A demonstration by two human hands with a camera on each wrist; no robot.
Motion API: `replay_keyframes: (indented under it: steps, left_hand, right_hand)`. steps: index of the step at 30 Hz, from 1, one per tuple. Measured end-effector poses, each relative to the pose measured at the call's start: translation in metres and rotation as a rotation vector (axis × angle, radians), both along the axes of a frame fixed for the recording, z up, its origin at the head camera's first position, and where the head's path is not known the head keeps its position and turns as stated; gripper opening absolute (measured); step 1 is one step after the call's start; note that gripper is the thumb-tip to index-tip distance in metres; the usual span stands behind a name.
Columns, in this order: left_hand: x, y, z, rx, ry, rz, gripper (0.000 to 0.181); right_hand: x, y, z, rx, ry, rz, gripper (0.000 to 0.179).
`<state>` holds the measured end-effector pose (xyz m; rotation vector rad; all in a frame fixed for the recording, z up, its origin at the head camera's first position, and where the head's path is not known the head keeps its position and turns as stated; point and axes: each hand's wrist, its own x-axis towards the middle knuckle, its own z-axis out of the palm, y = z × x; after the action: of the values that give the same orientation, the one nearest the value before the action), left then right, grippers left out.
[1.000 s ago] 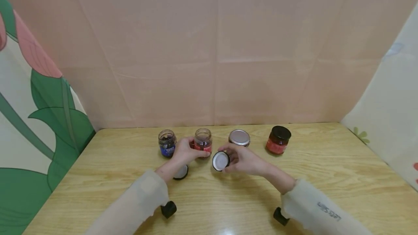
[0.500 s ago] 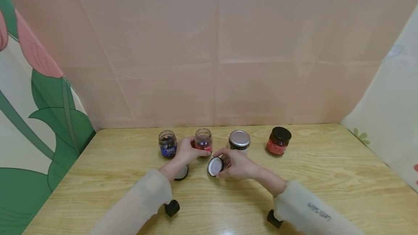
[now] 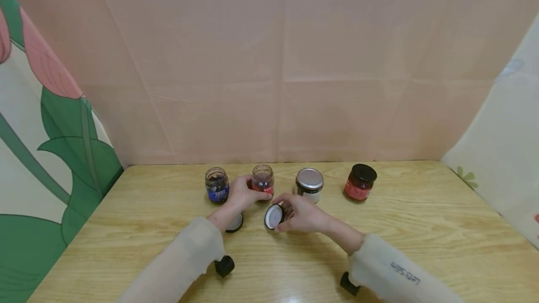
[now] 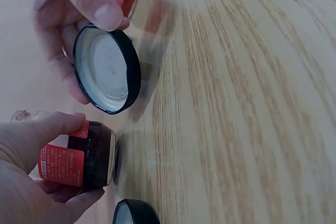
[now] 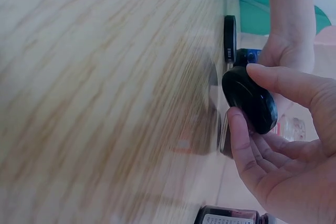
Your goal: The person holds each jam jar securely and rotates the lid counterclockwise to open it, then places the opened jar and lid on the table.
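Note:
In the head view my left hand [image 3: 239, 196] grips an uncapped glass jar [image 3: 263, 182] with a red label, which stands on the table. The left wrist view shows thumb and fingers round the jar's label [image 4: 62, 164]. My right hand [image 3: 304, 214] pinches a black jar lid [image 3: 274, 217] by its edge, just in front of that jar and apart from it. This lid is tilted, its white inside facing left and up; the right wrist view shows its black outer face [image 5: 249, 100]. A second black lid [image 3: 236, 223] lies white side up, partly behind my left wrist.
An uncapped jar with a blue label [image 3: 217, 191] stands left of my left hand. Behind my right hand is a silver-lidded jar [image 3: 309, 180]. Farther right stands a red-labelled jar with a black lid [image 3: 360, 182]. A pinkish cloth [image 3: 278, 83] hangs behind the wooden table [image 3: 421, 209].
My right hand has moved left and slightly toward the near edge with the lid, uncovering more of the silver-lidded jar. My left hand keeps its grip on the red-labelled jar.

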<state>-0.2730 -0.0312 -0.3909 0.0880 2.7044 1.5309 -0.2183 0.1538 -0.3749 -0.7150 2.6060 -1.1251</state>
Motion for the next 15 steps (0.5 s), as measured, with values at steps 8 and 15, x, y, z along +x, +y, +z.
replay_keyframes:
  steps: [8,15]
  left_hand:
    - [-0.0008,0.0005,-0.0019,-0.012,0.04,0.002,0.047]
    - [-0.0025,0.0006,-0.0049,-0.012,0.044,-0.014,0.048]
  right_hand:
    - [0.0017,-0.0034,-0.0011,-0.005,0.015,0.008,0.055]
    - [0.002,-0.0036,-0.0023,0.003,0.013,0.002,0.055]
